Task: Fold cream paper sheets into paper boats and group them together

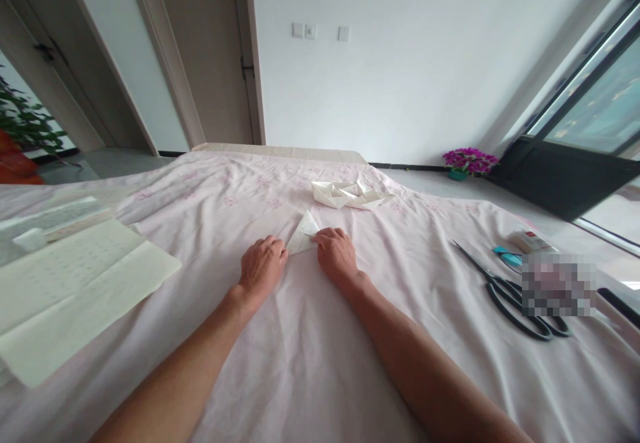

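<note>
Between my hands a folded triangle of pale paper (303,233) lies on the pink floral cloth, its point facing away from me. My left hand (263,263) is closed at the triangle's lower left corner, fingers curled over the edge. At its right side my right hand (337,252) pinches the other edge, with the fingers bent and together. Just beyond, folded paper boats (345,195) sit close against each other on the cloth. My palms hide part of how the fingertips press the paper.
Sheets of paper (100,289) are stacked at the left. Black-handled scissors (515,299) lie at the right, near a blue object (507,255) and a small box (533,241). The pink cloth (300,376) is wrinkled. Purple flowers (470,161) stand on the floor by the wall.
</note>
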Action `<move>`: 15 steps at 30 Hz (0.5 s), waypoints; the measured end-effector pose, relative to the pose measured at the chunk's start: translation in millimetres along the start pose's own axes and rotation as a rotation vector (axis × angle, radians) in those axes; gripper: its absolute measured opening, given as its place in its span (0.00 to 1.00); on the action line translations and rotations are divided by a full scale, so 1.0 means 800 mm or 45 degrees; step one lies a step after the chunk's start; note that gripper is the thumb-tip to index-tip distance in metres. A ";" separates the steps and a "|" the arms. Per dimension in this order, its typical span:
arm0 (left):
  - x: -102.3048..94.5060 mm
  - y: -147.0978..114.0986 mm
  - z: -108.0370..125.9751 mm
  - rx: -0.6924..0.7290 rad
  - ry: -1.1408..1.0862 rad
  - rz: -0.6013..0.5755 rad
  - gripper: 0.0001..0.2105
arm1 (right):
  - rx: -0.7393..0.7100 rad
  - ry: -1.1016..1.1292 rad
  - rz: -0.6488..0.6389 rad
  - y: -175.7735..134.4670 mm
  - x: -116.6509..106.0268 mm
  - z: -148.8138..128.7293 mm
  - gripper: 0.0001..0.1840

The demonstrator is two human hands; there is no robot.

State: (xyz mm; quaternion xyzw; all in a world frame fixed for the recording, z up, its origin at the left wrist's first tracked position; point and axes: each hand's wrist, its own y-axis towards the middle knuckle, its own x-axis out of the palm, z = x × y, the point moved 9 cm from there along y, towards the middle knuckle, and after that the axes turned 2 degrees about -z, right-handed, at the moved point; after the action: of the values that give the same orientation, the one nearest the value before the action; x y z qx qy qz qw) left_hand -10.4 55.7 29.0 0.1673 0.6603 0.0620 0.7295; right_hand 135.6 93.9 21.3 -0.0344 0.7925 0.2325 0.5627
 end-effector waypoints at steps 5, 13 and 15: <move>0.021 0.019 -0.013 -0.120 -0.217 -0.070 0.10 | -0.035 -0.091 -0.109 0.002 0.011 -0.006 0.14; 0.060 0.064 -0.020 -0.374 -0.501 -0.354 0.22 | 0.010 0.046 -0.057 -0.003 0.008 0.003 0.16; 0.057 0.062 -0.015 -0.389 -0.539 -0.373 0.16 | 0.042 0.171 0.001 -0.003 0.003 0.010 0.17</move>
State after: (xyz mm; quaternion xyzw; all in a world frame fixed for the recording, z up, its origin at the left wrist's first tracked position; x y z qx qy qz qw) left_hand -10.5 118.4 1.5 -0.0322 0.4935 0.0186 0.8690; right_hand 142.7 95.5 16.3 -0.0402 0.8323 0.2168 0.5086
